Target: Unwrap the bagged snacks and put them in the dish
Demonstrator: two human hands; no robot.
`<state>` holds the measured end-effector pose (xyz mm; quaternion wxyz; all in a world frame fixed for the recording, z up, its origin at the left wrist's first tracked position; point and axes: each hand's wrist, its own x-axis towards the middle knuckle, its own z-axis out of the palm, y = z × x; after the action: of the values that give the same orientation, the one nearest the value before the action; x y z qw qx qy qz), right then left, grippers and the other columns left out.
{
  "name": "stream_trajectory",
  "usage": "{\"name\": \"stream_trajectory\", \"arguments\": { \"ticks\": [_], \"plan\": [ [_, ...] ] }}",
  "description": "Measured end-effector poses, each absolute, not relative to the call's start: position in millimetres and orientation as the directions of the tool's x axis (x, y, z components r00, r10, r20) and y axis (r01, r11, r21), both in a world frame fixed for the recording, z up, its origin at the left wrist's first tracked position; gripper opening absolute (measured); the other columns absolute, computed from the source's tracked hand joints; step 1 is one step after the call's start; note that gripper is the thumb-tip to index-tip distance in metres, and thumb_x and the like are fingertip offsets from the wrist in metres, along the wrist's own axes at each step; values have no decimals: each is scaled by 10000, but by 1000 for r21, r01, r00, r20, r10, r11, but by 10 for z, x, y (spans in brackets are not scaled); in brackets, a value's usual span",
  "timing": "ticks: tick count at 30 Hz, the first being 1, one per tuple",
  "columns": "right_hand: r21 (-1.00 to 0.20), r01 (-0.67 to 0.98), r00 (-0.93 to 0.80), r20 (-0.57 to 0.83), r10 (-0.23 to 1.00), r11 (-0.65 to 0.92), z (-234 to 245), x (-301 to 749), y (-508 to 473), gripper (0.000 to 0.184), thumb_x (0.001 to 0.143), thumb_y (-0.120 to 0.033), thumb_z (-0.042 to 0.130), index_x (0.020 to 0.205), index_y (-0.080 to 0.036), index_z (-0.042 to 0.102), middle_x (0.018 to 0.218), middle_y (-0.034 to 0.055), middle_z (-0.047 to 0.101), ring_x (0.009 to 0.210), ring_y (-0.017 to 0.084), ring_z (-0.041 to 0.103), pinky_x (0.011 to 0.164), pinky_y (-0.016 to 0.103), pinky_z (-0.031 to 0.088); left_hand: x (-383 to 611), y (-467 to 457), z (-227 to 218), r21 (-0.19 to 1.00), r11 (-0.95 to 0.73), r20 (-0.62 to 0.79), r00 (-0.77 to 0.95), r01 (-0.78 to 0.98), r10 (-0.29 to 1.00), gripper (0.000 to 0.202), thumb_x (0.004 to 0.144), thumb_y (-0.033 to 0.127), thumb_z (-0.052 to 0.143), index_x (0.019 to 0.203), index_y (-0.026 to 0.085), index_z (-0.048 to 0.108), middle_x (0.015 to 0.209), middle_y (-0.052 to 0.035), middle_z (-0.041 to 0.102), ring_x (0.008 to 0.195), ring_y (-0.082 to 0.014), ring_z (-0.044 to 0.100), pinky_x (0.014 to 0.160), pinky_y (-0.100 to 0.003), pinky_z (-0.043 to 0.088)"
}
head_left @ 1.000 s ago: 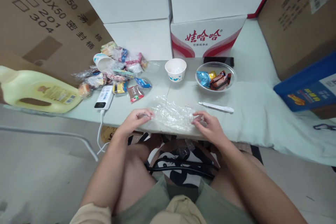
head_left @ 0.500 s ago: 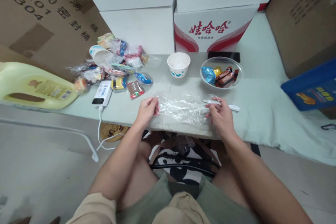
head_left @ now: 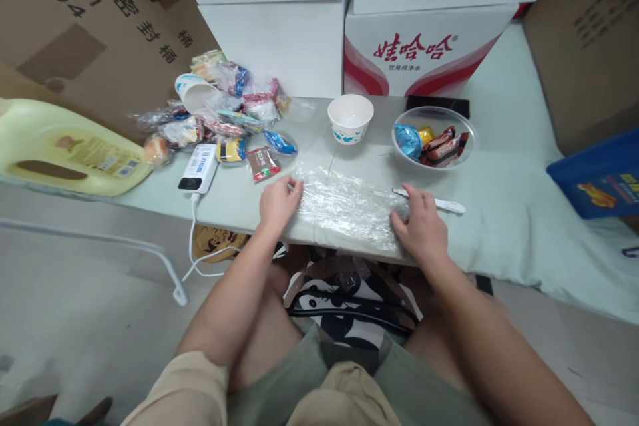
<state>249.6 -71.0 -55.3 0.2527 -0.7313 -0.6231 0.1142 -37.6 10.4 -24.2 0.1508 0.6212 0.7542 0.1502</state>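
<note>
A crinkled sheet of clear plastic wrap lies spread on the cloth-covered table in front of me. My left hand is closed at its left end, thumb and fingers pinched on the edge. At the right end, my right hand has its curled fingers and thumb on the film. A white-handled knife lies just beyond my right hand, partly hidden by the fingers. Behind the wrap stand a white paper cup and a clear plastic bowl of wrapped snacks.
To the left are a pile of wrapped snacks with a tipped paper cup, a white power bank with its cable, and a yellow jug. Cartons wall off the back. A blue package stands at right.
The plastic wrap has been lowered and spread flatter and wider on the table. Both hands stay at its ends; the view has shifted slightly.
</note>
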Motion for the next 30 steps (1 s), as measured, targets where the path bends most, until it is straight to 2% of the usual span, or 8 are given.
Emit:
{"name": "stream_trajectory", "arguments": {
  "ticks": [6,11,15,19,22,25,28,30],
  "plan": [
    [-380,902,-139,192,971,205,-545,2490,-833,650,774,-226,605,1415,-259,503,1494,184,416,1372,410,430,1111,680,308,-410,153,-381,404,6,112,-56,915,992,352,847,386,640,1138,191,666,1102,-130,646,1081,-294,601,955,-384,451],
    [-474,786,-430,43,902,397,-432,2528,-983,758,776,-416,684,1486,-335,430,1607,112,356,1510,443,227,1158,739,146,-389,191,-448,460,-29,81,-9,887,997,153,789,288,677,897,179,681,1088,-130,610,1115,-318,552,1030,-472,427],
    [-649,720,-206,139,969,246,-430,2503,-827,607,847,-474,627,1393,-236,510,1437,158,560,1417,382,428,1171,644,274,-327,156,-357,673,-157,44,173,723,984,76,831,263,598,842,192,624,901,-42,660,877,-205,609,858,-355,491],
    [-775,596,-218,97,971,211,-461,2331,-627,801,747,-432,724,1443,-150,442,1470,213,528,1352,351,513,1123,534,405,-174,28,-261,811,-285,93,368,511,925,179,853,361,623,817,187,632,806,-14,686,771,-162,627,752,-292,496],
    [-806,567,-250,31,968,172,-420,2247,-572,502,751,-342,682,1214,-158,619,1273,182,672,1194,334,621,1027,502,467,-86,-32,-250,865,-292,117,401,408,908,206,839,386,670,792,189,633,786,-23,704,763,-164,657,758,-295,510],
    [-886,457,-269,-60,961,73,-345,2253,-574,121,797,-308,591,816,-201,646,877,81,741,882,252,686,829,404,515,-74,26,-294,929,-268,158,378,257,912,341,740,441,788,932,216,619,921,-40,727,910,-192,692,869,-328,514],
    [-967,145,-158,-233,960,-211,-294,2287,-569,213,785,-415,615,747,-220,539,707,23,701,647,175,648,615,292,481,-68,110,-349,991,-129,115,248,44,962,729,596,542,869,1186,293,521,1242,-71,669,1227,-239,610,1011,-367,477],
    [-932,-77,-72,-350,934,-355,-281,2293,-547,301,733,-471,661,759,-231,483,680,3,687,580,151,634,537,250,447,-20,98,-365,989,114,-88,244,-97,966,793,647,642,795,1280,312,449,1306,-97,636,1264,-254,595,1015,-389,490]
  ]
}}
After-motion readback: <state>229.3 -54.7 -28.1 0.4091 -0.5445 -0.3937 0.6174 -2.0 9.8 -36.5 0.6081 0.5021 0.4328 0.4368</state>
